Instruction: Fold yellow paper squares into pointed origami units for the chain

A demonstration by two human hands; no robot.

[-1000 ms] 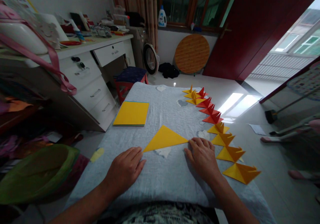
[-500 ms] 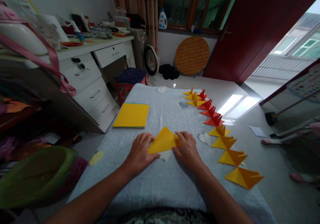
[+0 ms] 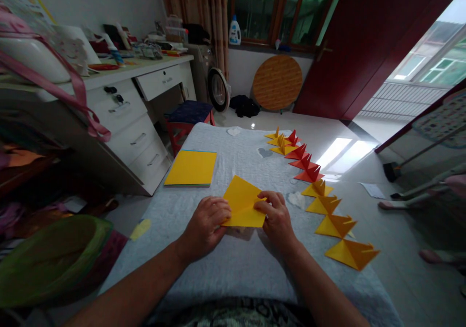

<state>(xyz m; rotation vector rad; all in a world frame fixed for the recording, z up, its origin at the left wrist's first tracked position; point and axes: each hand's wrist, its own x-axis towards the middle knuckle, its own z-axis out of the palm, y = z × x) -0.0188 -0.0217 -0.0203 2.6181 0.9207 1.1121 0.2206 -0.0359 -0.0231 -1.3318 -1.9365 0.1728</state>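
A yellow paper sheet [image 3: 243, 201], partly folded, is lifted a little off the grey cloth-covered table [image 3: 225, 264] in front of me. My left hand [image 3: 207, 224] pinches its lower left edge with curled fingers. My right hand [image 3: 276, 217] pinches its right edge, thumb on top. A flat stack of yellow square paper [image 3: 191, 167] lies further back to the left.
Several folded yellow and red paper shapes [image 3: 320, 200] run in a line along the table's right edge. A white desk with drawers [image 3: 134, 108] stands at the left, a green bag [image 3: 51, 254] below it. A round wooden board [image 3: 277, 81] leans on the far wall.
The yellow triangle lay flat with my hands at its corners. Both hands then closed in on it, and the paper is now held up and opened wider.
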